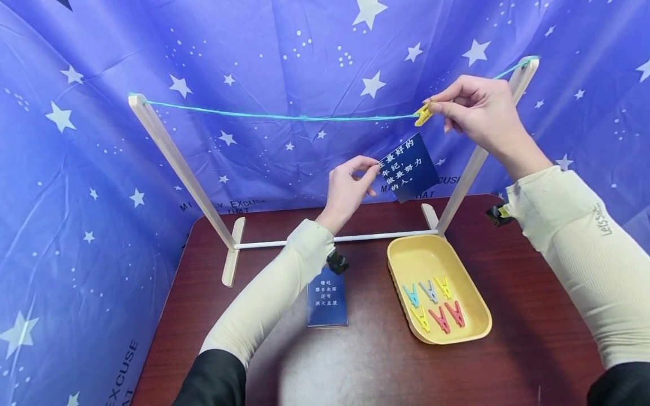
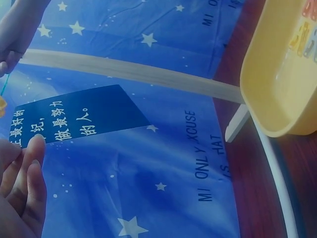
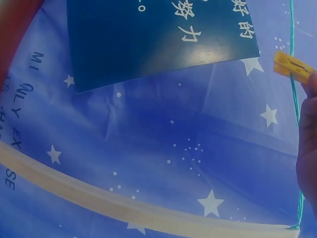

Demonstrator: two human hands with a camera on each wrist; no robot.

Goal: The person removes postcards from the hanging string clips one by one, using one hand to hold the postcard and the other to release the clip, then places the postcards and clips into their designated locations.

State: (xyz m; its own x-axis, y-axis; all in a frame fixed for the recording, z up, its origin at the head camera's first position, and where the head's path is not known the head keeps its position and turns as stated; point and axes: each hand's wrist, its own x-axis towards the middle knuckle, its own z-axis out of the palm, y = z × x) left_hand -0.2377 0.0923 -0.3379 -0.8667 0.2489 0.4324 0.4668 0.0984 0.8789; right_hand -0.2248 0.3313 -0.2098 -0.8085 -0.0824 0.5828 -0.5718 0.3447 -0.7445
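My left hand [image 1: 350, 186] pinches the left edge of a dark blue card [image 1: 410, 169] with white Chinese writing, held tilted in the air below the string. In the left wrist view the same card [image 2: 81, 116] spreads out from the fingertips. My right hand [image 1: 479, 115] pinches a yellow clothespin [image 1: 422, 115] at the teal string [image 1: 304, 118]. The right wrist view shows this clothespin [image 3: 293, 67] across the string, apart from the card [image 3: 163, 44]. The string runs between two wooden posts [image 1: 178, 163].
A yellow tray [image 1: 482, 318] holds several small clothespins in blue, grey, yellow and red. Left of it on the dark red table [image 1: 244, 361] lies a stack of blue cards [image 1: 327, 304]. A white rod [image 1: 264, 245] joins the posts' feet. A starry blue cloth [image 1: 284, 56] hangs behind.
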